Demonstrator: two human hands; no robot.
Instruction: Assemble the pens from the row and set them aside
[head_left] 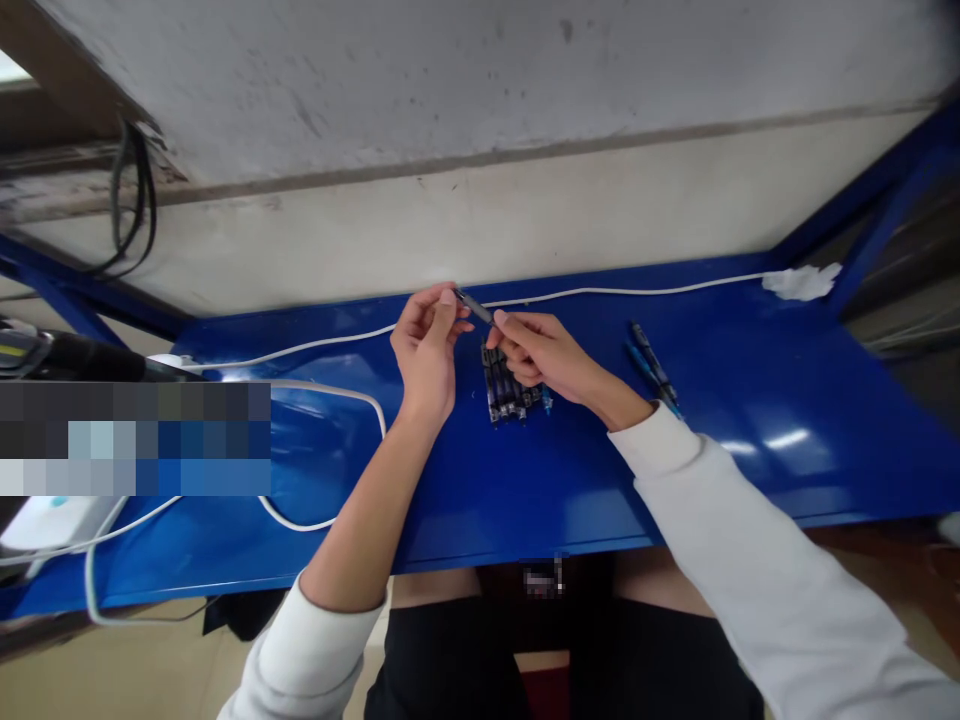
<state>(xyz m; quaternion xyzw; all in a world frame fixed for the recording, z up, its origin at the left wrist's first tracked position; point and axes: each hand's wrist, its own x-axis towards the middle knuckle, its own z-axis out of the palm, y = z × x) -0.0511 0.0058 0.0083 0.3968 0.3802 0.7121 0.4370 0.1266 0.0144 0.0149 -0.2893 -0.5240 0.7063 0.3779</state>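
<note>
Between my two hands a dark pen (475,306) is held up above the blue table, slanting down to the right. My left hand (429,345) pinches its upper left end between thumb and fingers. The other end sits in the closed fingers of my right hand (541,350). Below my right hand lies a row of several dark pens (501,388), side by side and partly hidden by that hand. A blue pen tip (547,400) shows at the right of the row. Near my right wrist lie a black pen (649,352) and a blue pen (640,362).
A white cable (585,292) runs along the back of the blue table (517,490), and more cable loops at the left. White crumpled material (801,282) lies at the back right. A white power strip (64,520) is at the left, beside a blurred-out patch. A wall (480,225) stands behind.
</note>
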